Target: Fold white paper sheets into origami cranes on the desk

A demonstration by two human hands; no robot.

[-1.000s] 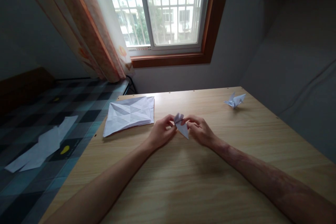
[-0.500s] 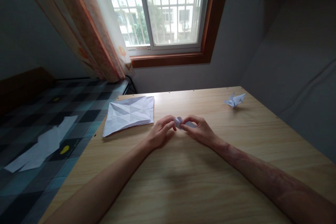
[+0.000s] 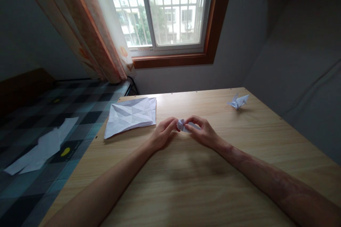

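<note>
A small piece of folded white paper [image 3: 181, 125] is held between my two hands, just above the wooden table. My left hand [image 3: 164, 132] pinches its left end with thumb and fingers. From the other side, my right hand [image 3: 201, 130] grips it between thumb and forefinger, and a flat part of the paper shows beneath those fingers. The hands hide part of the paper, so its full shape cannot be made out. Farther back on the right stands a folded paper crane [image 3: 238, 101].
Creased white sheets [image 3: 131, 114] lie stacked at the table's back left. The wooden table [image 3: 181, 184] ends at the wall below a window [image 3: 176, 10]. On the left, strips of white paper [image 3: 48, 147] rest on a checked bed [image 3: 87, 117], and a curtain [image 3: 90, 25] hangs above it.
My left fingers have closed in on the left end of the folded paper. My right thumb and the paper have shifted slightly. Everything else stays where it was.
</note>
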